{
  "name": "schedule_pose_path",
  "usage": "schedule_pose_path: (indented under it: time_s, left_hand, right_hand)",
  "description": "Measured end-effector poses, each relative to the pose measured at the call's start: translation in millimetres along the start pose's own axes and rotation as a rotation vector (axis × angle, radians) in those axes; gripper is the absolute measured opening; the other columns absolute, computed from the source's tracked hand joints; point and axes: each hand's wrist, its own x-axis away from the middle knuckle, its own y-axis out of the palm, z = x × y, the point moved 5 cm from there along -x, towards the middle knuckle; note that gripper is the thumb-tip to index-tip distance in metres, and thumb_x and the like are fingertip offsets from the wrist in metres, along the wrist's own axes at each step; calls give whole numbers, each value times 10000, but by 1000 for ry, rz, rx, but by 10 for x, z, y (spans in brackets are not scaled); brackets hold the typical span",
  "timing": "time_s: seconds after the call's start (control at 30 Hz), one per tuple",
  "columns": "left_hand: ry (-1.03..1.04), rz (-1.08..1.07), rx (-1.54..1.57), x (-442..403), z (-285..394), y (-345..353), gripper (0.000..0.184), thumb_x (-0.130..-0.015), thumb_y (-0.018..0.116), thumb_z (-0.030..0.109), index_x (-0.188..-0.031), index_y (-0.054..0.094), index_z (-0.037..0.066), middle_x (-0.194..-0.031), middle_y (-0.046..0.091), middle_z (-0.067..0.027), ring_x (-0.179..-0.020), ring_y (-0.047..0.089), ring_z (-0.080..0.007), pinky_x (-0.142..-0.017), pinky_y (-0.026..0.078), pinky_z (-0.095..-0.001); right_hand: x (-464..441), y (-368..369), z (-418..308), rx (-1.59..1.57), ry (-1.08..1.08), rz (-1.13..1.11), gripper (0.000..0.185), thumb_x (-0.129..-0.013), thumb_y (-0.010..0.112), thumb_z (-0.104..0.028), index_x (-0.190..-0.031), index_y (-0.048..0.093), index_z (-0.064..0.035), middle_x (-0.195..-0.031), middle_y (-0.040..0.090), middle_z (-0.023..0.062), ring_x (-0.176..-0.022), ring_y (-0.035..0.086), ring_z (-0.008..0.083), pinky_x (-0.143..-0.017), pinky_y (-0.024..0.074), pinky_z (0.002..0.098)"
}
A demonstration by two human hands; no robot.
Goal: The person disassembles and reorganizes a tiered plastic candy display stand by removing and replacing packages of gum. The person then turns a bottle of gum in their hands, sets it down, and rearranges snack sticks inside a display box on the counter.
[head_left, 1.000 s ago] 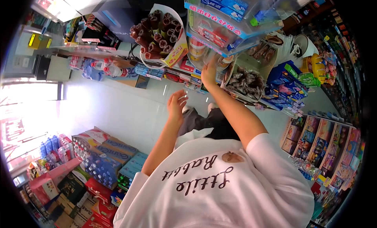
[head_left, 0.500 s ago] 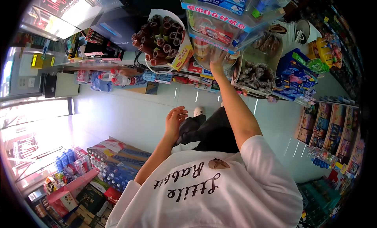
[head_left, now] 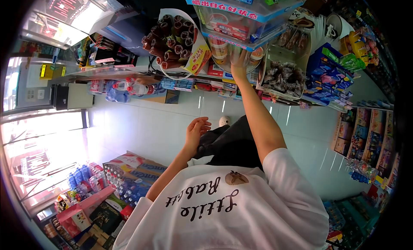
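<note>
My right hand [head_left: 238,63] reaches to the lowest level of a clear plastic display stand [head_left: 232,24] on the counter. Its fingers look stretched out, seen partly through the plastic. A round tub with an orange label [head_left: 219,50] stands left of it and another tub [head_left: 257,55] to its right. No item shows in that hand, though the fingertips are blurred. Down in front of my body hangs my left hand [head_left: 198,128], fingers loosely bent and apart, with nothing in it.
Left of the stand, a white container [head_left: 196,50] holds brown wrapped sticks. To its right are a box of dark wrapped snacks [head_left: 284,78] and blue packets [head_left: 325,75]. Cartons and bottles [head_left: 140,174] stand on the floor behind left; shelves [head_left: 365,134] stand at right.
My right hand remains at the stand's lowest level, with the fingers now showing more between the tubs. My left hand has shifted slightly right in view as the camera turned a little.
</note>
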Motion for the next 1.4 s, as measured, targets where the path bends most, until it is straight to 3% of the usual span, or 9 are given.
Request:
schedule_pose_path:
  time_s: [0.23,0.43,0.53,0.63,0.73,0.93,1.13,1.23,1.4]
  left_hand:
    - [27,-50,-14,-16,-2,3,259,-959,448,157,-1124,608,37,-937,658,-63,-845,613,-134,-765,463,-249]
    - [49,-76,-50,-18,40,21,260,-960,452,159,-1127,611,38,-934,656,-56,-847,606,-126,-771,457,-242]
    - [56,-82,-50,-37,55,3,263,-959,449,153,-1131,610,37,-934,654,-55,-846,603,-122,-772,456,-240]
    - [45,-68,-43,-20,53,-4,267,-958,445,147,-1136,607,33,-937,653,-57,-847,600,-120,-769,457,-239]
    - [40,-70,-41,-28,62,-10,270,-956,444,144,-1140,605,30,-942,652,-62,-847,598,-122,-764,458,-241]
    - [34,-82,-39,-61,52,-13,275,-956,442,145,-1146,602,28,-941,652,-67,-839,596,-127,-760,459,-248]
    - [12,-89,-46,-111,17,-50,311,-945,457,181,-1175,579,11,-970,649,-92,-900,607,-162,-833,464,-279]
    - [6,-95,-33,-123,21,-47,309,-944,459,177,-1174,579,10,-972,649,-94,-898,608,-162,-832,465,-276]
    - [23,-130,-17,-160,11,-24,294,-951,452,175,-1160,588,19,-969,649,-81,-889,605,-150,-822,461,-269]
  right_hand:
    - [76,0,26,-118,6,-54,586,-807,498,77,-1365,408,-79,-1376,413,248,-1240,399,454,-993,388,480]
    - [105,-240,-204,24,364,-226,499,-858,499,15,-1341,426,-84,-1016,614,255,-873,604,424,-727,490,484]
    - [169,-325,-308,33,293,-60,468,-870,513,-27,-1326,439,-100,-880,626,232,-755,601,420,-647,478,508]
    - [138,-355,-345,69,294,-187,536,-846,556,-64,-1357,408,-134,-916,629,228,-769,610,414,-641,487,507]
    - [61,-392,-445,159,166,-191,560,-840,601,-135,-1350,383,-52,-816,627,229,-707,630,375,-563,513,469]
    - [55,-133,-154,389,-34,-232,331,-825,637,-179,-1067,494,-3,-744,598,213,-634,626,364,-521,515,445]
    - [72,-241,-195,366,49,-329,467,-831,616,-174,-1233,399,-77,-795,643,166,-657,631,364,-537,507,476]
    - [51,-335,-343,364,179,-440,429,-821,652,-180,-1117,439,46,-802,597,202,-668,632,358,-530,522,434]
    - [-13,-278,-263,325,20,-200,396,-833,608,-165,-1170,428,-64,-772,625,168,-651,629,373,-554,514,464]
